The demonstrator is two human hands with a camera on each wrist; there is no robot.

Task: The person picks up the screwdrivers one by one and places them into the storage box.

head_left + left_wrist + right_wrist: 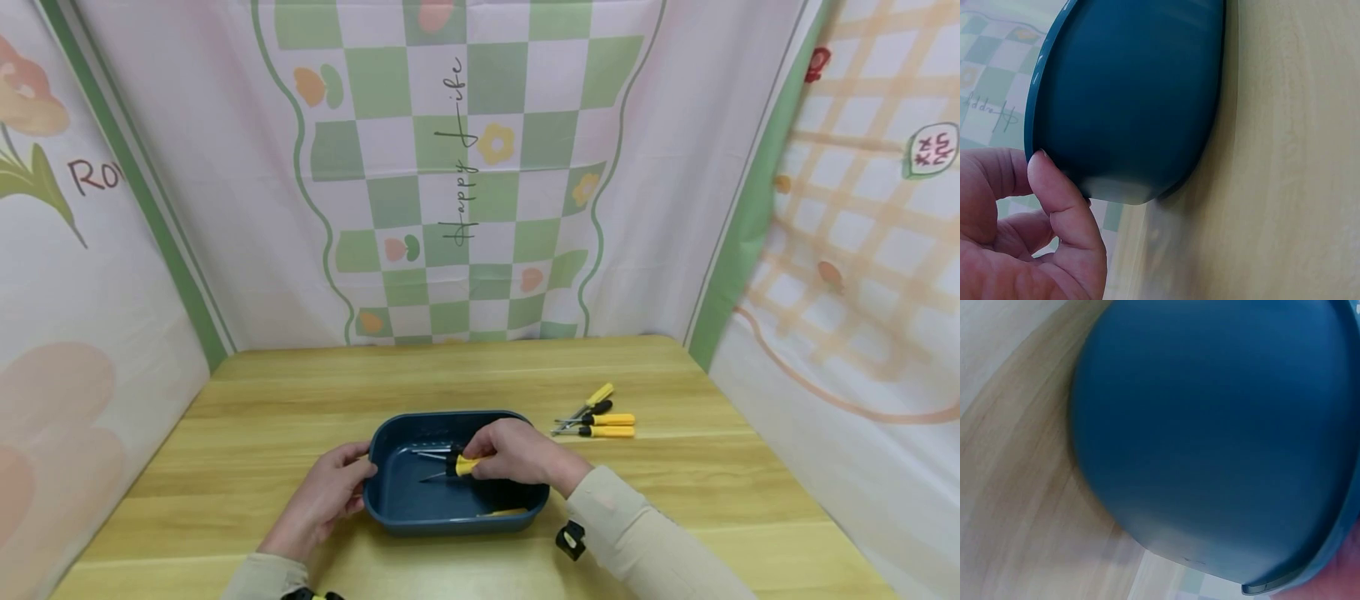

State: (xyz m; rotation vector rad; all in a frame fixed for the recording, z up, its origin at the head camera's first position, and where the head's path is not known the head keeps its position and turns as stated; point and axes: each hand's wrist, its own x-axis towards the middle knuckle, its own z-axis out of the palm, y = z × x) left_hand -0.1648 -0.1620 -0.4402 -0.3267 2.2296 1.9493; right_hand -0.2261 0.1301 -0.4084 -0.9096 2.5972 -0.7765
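A dark blue rectangular basin [442,527] stands on the wooden table. My left hand [337,485] grips its left end, and the left wrist view shows the thumb and fingers [1063,203] at the rim. Reaching over the right end, my right hand [517,452] holds a few screwdrivers [465,466] with yellow and black handles low inside the basin, their metal shafts pointing left. Another yellow handle [506,512] lies along the basin's front wall. In the right wrist view the outer wall of the basin [1210,437] hides the held tools.
Several more screwdrivers [611,420] lie in a loose group on the table, to the right of the basin and farther back. A patterned cloth [465,167] hangs behind the table, with further cloths at both sides.
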